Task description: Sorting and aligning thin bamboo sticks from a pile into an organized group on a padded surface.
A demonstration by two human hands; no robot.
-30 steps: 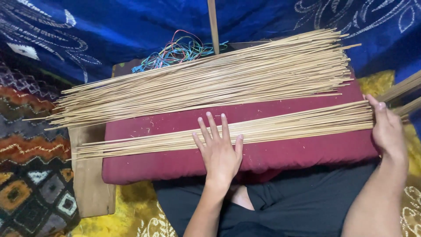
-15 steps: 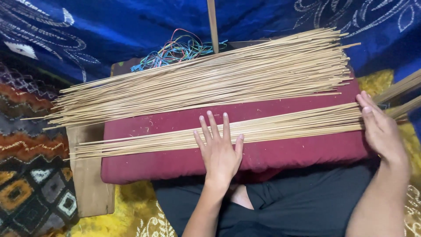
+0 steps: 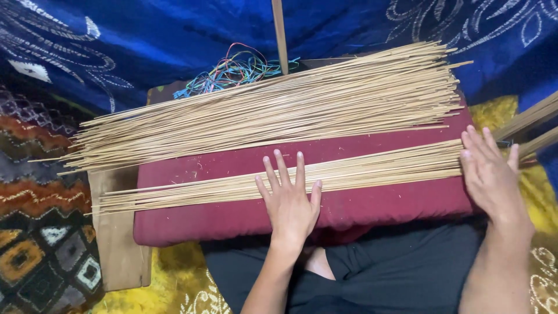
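Thin bamboo sticks on maroon cushion, two hands flat.

Left hand (image 3: 289, 200) palm down, fingers spread, pressing near row of sticks (image 3: 244, 185) on maroon cushion (image 3: 372, 206); nothing gripped. Right hand (image 3: 490, 174) open, fingers together, butted against row's right ends. Larger stick pile (image 3: 273, 110) behind, well apart. Coloured threads (image 3: 232, 70) beyond pile. Wooden board (image 3: 119, 250) under cushion's left edge.

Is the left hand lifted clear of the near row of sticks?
No, the left hand lies flat with its fingers spread on the near row of sticks atop the maroon cushion.
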